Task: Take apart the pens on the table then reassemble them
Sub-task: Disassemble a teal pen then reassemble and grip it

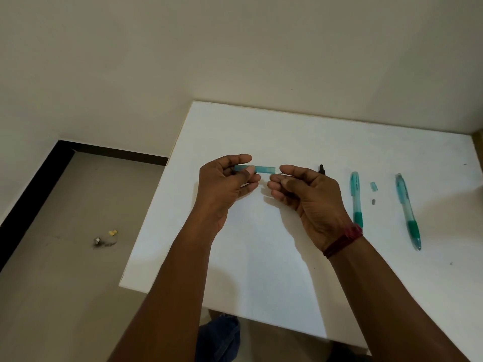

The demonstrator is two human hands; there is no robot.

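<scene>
1. The left hand point(227, 184) was held above the left part of the white flat table point(261, 270), its thumb and curled fingers pinching one end of a translucent teal plastic pen barrel point(262, 169).
2. The barrel lay level in the air, its free end pointing right toward the other hand.
3. The right hand point(305, 194) hovered just right of the barrel with its fingers curled in, pinching a thin dark refill rod point(278, 174) between thumb and forefinger.
4. The rod's left end sat just under the barrel's open end; whether it was inside the barrel could not be told.
5. A red thread band point(345, 239) circled the right wrist.
6. Just beyond the right hand's knuckles a small black pointed piece point(322, 169) showed; whether it lay on the table or belonged to the rod could not be told.
7. Right of the hands a teal plastic pen with a green rubber grip point(356, 197) lay on the table, grip end near.
8. Farther right lay a second teal pen with a green grip point(407, 210), tilted slightly, tip near.
9. Between the two pens lay a short translucent teal sleeve point(374, 186) and, just nearer, a tiny grey piece point(373, 201), apart from each other.
10. On the grey tiled floor point(65, 283) left of the table lay yellow and silver scraps point(105, 239).
</scene>
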